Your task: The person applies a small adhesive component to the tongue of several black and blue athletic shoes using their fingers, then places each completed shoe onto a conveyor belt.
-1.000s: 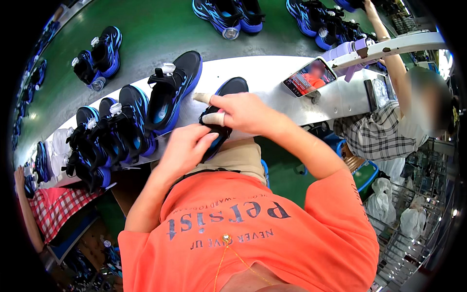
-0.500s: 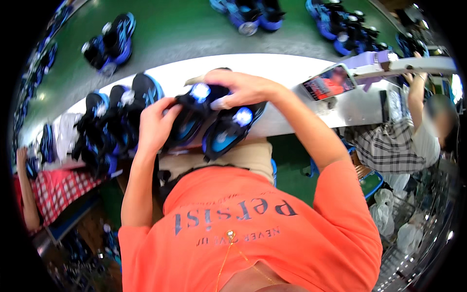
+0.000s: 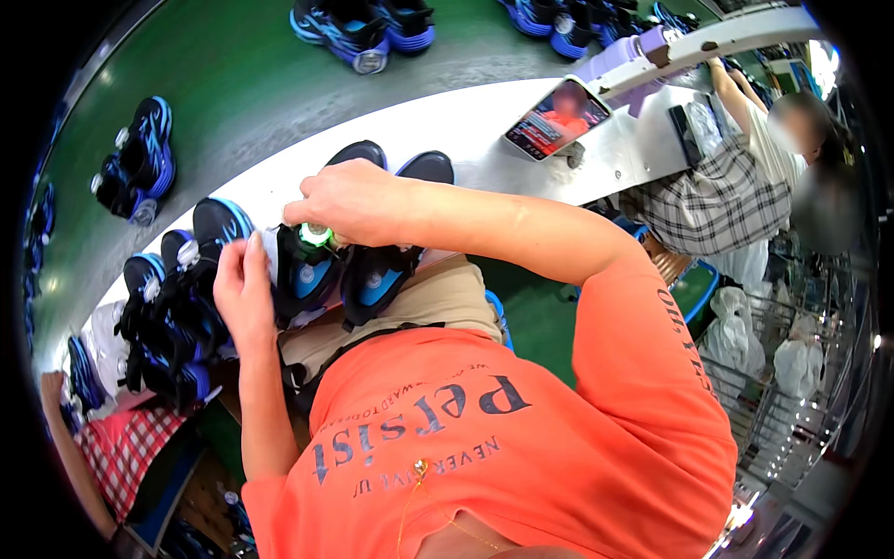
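My right hand [image 3: 349,200] lies curled over the top of a black and blue skate shoe [image 3: 303,270], fingers closed down on it beside a small glowing green wheel [image 3: 316,235] that peeks out just under my knuckles. My left hand [image 3: 244,293] presses flat against the left side of the same shoe, palm on it and fingers pointing up, so the shoe is gripped between both hands. It sits at the near edge of the white desk [image 3: 447,121], right in front of my chest, with its toe pointing away from me. A second shoe of the same kind [image 3: 386,265] lies touching it on the right, partly under my right forearm (I can't tell whether my arm is resting on it).

To my left, a cluster of more black and blue shoes [image 3: 172,317] crowds the desk edge, just beside my left hand. A phone [image 3: 557,116] with a lit screen lies tilted farther along the desk to my right, well apart from the shoes. Beyond the desk runs a green belt [image 3: 242,84] carrying other pairs: one [image 3: 140,158] at the left, one [image 3: 363,23] near the top. A person in a plaid shirt [image 3: 722,200] stands at the right end, and a red checked sleeve [image 3: 116,447] shows at lower left.
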`<state>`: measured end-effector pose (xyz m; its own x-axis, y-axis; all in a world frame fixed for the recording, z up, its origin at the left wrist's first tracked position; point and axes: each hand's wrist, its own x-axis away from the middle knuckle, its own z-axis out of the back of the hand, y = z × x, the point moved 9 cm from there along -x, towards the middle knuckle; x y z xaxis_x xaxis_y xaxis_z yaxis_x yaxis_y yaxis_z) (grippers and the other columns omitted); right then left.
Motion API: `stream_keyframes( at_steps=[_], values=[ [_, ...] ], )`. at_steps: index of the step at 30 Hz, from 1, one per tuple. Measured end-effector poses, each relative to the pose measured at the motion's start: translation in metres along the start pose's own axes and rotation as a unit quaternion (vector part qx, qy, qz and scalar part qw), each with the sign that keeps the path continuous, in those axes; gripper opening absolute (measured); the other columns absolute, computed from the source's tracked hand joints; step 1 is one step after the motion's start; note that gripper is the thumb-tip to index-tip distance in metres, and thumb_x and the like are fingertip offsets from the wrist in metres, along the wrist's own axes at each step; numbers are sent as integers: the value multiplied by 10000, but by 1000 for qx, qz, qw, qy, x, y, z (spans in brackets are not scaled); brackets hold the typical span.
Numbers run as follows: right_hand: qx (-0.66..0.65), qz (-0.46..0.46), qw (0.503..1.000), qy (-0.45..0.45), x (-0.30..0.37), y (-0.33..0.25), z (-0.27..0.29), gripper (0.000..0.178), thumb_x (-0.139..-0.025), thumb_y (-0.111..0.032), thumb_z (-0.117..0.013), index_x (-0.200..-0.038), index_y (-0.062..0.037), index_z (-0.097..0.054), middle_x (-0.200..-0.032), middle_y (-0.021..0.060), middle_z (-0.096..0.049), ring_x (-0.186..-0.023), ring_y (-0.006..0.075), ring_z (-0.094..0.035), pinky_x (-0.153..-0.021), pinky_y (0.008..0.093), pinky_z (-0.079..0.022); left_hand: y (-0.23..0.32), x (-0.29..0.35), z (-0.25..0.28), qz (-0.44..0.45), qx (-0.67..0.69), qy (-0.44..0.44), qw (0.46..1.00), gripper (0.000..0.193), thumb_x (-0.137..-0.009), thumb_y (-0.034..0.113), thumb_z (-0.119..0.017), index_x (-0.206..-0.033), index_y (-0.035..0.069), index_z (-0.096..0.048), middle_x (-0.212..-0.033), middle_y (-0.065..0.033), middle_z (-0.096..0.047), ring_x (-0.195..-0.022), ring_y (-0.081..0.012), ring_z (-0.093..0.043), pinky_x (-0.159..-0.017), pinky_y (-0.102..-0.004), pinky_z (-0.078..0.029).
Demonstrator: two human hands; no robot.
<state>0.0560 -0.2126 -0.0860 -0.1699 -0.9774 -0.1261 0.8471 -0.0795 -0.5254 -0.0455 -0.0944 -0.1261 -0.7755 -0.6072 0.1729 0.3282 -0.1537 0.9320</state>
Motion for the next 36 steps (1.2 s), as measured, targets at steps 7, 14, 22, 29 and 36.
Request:
stream_keyframes(
  at_steps=[7,14,22,29,36],
  values=[
    [-218,19,974,55,16,2,23,326,-747,-61,-633,-1069,-105,-609,-888,139,-608,-876,337,-604,-750,410,-486,19,27,-41,127,-39,-221,966,219,-906,190,-578,-870,-6,-669,-698,-47,-655,-595,-40,-478,-532,-211,-338],
    [-164,-58,984,34,3,11,11,238,-767,-172,-664,-976,-67,-617,-844,145,-651,-803,348,-622,-698,427,-483,12,21,-38,75,-79,-211,972,211,-906,210,-563,-790,56,-650,-660,-32,-663,-484,-16,-351,-442,-210,-240],
    [-67,-147,985,62,11,13,9,267,-794,-260,-650,-1004,-96,-625,-807,145,-619,-792,314,-617,-708,395,-486,21,24,-40,81,-54,-191,977,202,-908,144,-569,-849,-27,-660,-727,-49,-657,-614,-69,-563,-603,-206,-409],
    [-265,-177,948,5,112,20,23,479,-747,-190,-722,-1215,-213,-620,-886,81,-462,-834,250,-523,-787,336,-456,132,13,-38,-267,-230,-110,929,139,-817,89,-634,-911,-12,-613,-895,-46,-586,-732,-137,-496,-684,-255,-421],
    [-195,-240,946,96,116,10,18,422,-780,-203,-716,-1187,-178,-607,-847,97,-460,-776,275,-513,-696,346,-443,96,2,-83,-232,-258,-335,876,199,-760,41,-670,-958,32,-655,-881,-71,-563,-718,-177,-527,-651,-282,-432]
  ],
)
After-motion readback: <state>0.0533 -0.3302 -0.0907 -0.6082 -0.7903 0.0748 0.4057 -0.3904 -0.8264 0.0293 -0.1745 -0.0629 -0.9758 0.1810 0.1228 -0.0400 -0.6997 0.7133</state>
